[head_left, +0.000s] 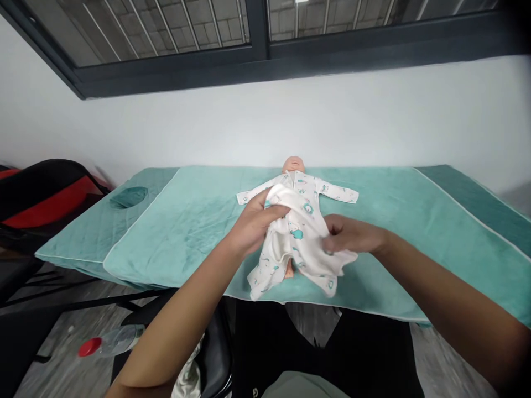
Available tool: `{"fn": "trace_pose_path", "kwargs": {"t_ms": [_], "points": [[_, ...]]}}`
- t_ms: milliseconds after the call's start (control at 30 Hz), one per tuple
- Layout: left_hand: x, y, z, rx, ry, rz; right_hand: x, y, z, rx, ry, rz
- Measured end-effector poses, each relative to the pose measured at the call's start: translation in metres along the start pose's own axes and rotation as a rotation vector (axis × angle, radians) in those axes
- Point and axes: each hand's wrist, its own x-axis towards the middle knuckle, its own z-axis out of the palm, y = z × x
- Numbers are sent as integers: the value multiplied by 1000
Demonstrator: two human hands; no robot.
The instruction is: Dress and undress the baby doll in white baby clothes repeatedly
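Observation:
A baby doll (293,163) lies on its back on the teal-covered massage bed (199,221), head toward the wall. Its body is covered by a white baby romper (306,205) with turquoise animal prints, both sleeves spread out sideways. My left hand (254,222) pinches the lifted cloth of the romper between thumb and fingers, near the doll's middle. On the other side my right hand (352,233), slightly blurred, has its fingers closed on the romper's lower right part. One bare doll foot (289,270) shows between the romper's legs; the other leg is hidden.
A white wall and a dark-framed window (259,61) are behind the bed. At the left stands a black and red chair (53,193). A clear bottle with a red cap (90,347) and a black stool (218,354) are below the bed's near edge.

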Motion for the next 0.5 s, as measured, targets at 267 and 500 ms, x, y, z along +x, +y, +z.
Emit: {"fn": "trace_pose_path", "kwargs": {"t_ms": [267, 500], "points": [[18, -2, 5, -7, -248, -124, 27, -4, -10, 216, 471, -240], [25, -13, 5, -111, 59, 15, 24, 8, -9, 133, 346, -121]]}}
